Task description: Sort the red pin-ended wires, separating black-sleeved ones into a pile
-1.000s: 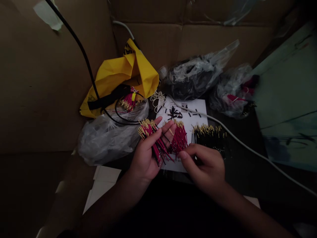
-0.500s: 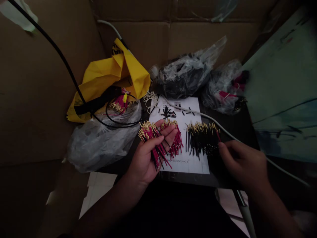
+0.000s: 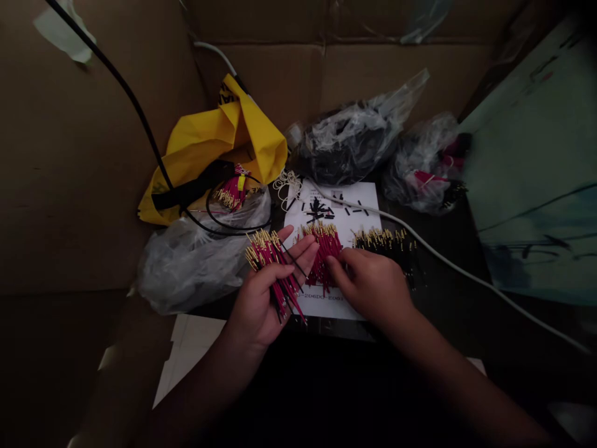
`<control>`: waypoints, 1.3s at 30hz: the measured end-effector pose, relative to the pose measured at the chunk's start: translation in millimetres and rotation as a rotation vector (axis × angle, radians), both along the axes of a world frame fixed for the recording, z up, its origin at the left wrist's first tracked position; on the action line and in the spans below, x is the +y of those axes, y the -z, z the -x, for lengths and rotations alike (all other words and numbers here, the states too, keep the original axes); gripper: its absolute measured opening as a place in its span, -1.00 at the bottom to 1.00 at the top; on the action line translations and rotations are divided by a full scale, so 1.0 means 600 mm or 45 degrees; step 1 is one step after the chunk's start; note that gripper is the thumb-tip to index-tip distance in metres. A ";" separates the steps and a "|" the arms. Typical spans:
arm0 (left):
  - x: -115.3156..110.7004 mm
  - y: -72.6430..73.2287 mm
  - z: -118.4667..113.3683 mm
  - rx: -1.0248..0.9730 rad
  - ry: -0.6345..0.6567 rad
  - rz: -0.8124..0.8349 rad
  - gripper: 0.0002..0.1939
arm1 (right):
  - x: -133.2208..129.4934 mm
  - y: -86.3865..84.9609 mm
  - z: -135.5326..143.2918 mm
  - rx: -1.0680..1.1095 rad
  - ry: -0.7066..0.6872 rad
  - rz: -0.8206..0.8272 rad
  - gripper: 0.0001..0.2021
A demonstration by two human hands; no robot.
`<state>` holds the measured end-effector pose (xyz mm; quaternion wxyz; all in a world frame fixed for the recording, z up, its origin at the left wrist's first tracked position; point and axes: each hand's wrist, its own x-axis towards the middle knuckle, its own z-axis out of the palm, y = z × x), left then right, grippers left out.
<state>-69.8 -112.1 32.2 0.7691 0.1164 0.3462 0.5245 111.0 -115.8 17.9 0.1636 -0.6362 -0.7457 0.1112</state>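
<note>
In my left hand (image 3: 259,298) lies a bundle of short red and black wires (image 3: 277,270) with gold-coloured metal tips, pressed under the thumb while the other fingers stretch out beneath. My right hand (image 3: 373,283) is closed in a pinch at the right edge of a pile of red wires (image 3: 321,249); its fingertips seem to hold one of these red wires, partly hidden. Right of it spreads a row of black wires (image 3: 385,239) with the same gold tips, its lower part covered by my right hand. A printed white sheet (image 3: 368,196) lies beneath the piles.
Short black tube pieces (image 3: 319,208) lie on the sheet's far part. Behind stand a yellow bag (image 3: 205,134), a clear bag of dark items (image 3: 345,143) and another clear bag (image 3: 410,168). A crumpled plastic bag (image 3: 186,267) is at left. A pale cable (image 3: 448,261) crosses the table.
My right hand has moved left, from the black wires to the red pile, bringing a red wire along. My left hand has shifted slightly left with its bundle. The view has turned a little.
</note>
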 end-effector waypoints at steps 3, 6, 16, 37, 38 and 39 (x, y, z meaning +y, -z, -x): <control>-0.002 -0.003 -0.002 -0.034 0.025 -0.024 -0.20 | 0.001 -0.013 0.015 0.092 -0.018 -0.057 -0.69; -0.004 -0.003 -0.004 -0.080 0.065 -0.065 -0.18 | -0.007 -0.029 0.018 0.433 -0.094 0.004 -0.72; -0.001 -0.005 -0.018 -0.035 0.072 -0.053 -0.15 | -0.003 -0.030 0.043 0.674 -0.256 0.304 -0.73; 0.001 -0.005 -0.027 -0.058 0.106 -0.020 -0.14 | 0.001 -0.018 0.033 1.135 -0.196 0.573 -0.80; 0.002 -0.005 -0.028 -0.054 0.104 -0.013 -0.14 | 0.000 -0.019 0.030 1.145 -0.190 0.561 -0.80; 0.002 -0.004 -0.029 -0.048 0.098 -0.004 -0.14 | -0.001 -0.021 0.027 1.154 -0.174 0.537 -0.81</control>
